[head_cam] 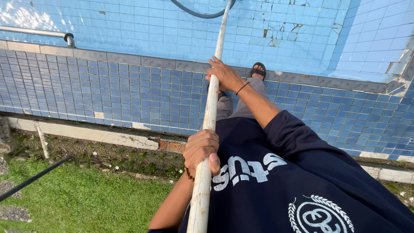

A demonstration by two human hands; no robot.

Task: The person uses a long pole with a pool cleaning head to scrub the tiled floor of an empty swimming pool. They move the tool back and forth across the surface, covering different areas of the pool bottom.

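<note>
I hold the pole (210, 113), a long worn white tube, with both hands; it runs from below my chest up over the tiled pool edge (129, 90) and out above the pool floor (172, 30), where a dark hose (196, 14) curves off its far end. My left hand (202, 151) is wrapped round the pole near my body, fingers (202, 140) curled tight and thumb laid along the tube. My right hand (225, 77) grips it farther out, over the pool edge, fingers closed round it, a dark band on the wrist. My sandal (258, 69) stands on the grey coping beyond that hand. On the near side of the pool edge lie a cracked concrete strip and grass (77, 198); a metal rail (39, 33) reaches in at the far side. To steer well I judge the hands should stay well apart, the near one as pivot, the far one guiding, feet planted back from the drop
</note>
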